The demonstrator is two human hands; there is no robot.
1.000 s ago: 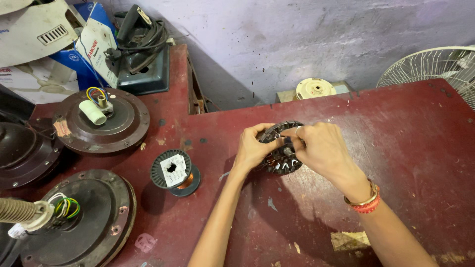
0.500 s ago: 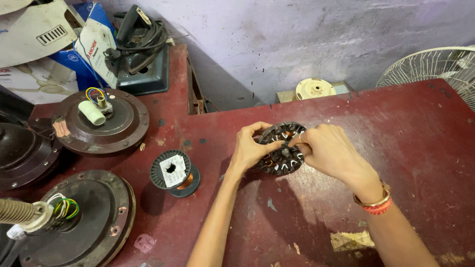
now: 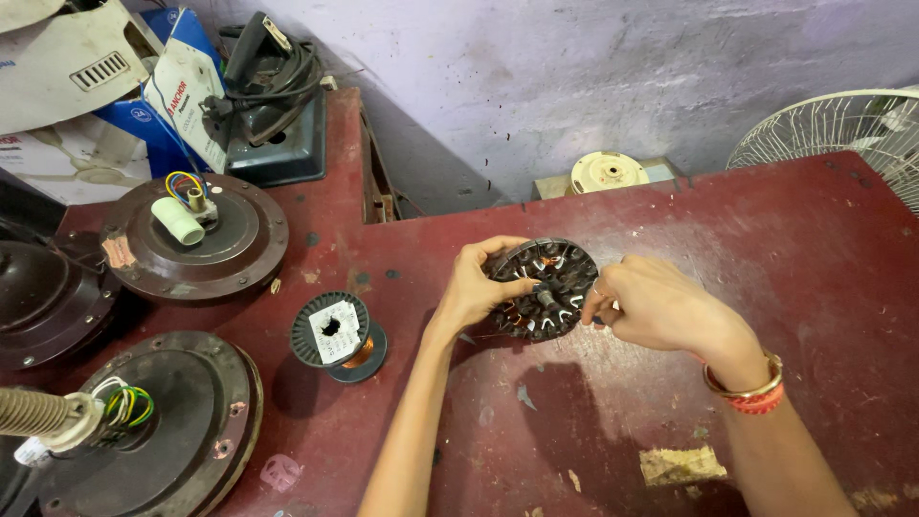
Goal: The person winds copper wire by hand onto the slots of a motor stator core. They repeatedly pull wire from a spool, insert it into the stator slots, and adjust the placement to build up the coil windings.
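Stator [image 3: 544, 287], a round dark ring of slotted steel with copper wire showing in some of its slots, sits tilted on edge between my two hands just above the desk [image 3: 593, 431], near its middle. My left hand [image 3: 476, 287] is clamped on its left rim, thumb lying across the face and fingers curled behind. My right hand [image 3: 651, 304] is closed at the right rim, fingertips pinched together close to the slots; I cannot tell whether a strand of wire is caught between them, it is too fine to see. As I judge it, the winding is partly done: copper glints in several slots at the top and lower left, while others look dark and bare, so a good share appears left.

Just to the left stands a wire spool [image 3: 337, 335], black flanges with a white label on top and copper wire around its core, apart from my left wrist. Farther left lie three brown ceiling fan motor housings: one at the back [image 3: 206, 239] with coloured leads and a white sleeve at its hub, one at the front [image 3: 153, 421] with green and yellow leads and a shaft, and a third partly cut off by the left edge [image 3: 38, 306]. Behind, beyond the desk, a cream round cover [image 3: 609, 172] rests by the wall, and a white fan guard [image 3: 852, 124] shows at the right corner.
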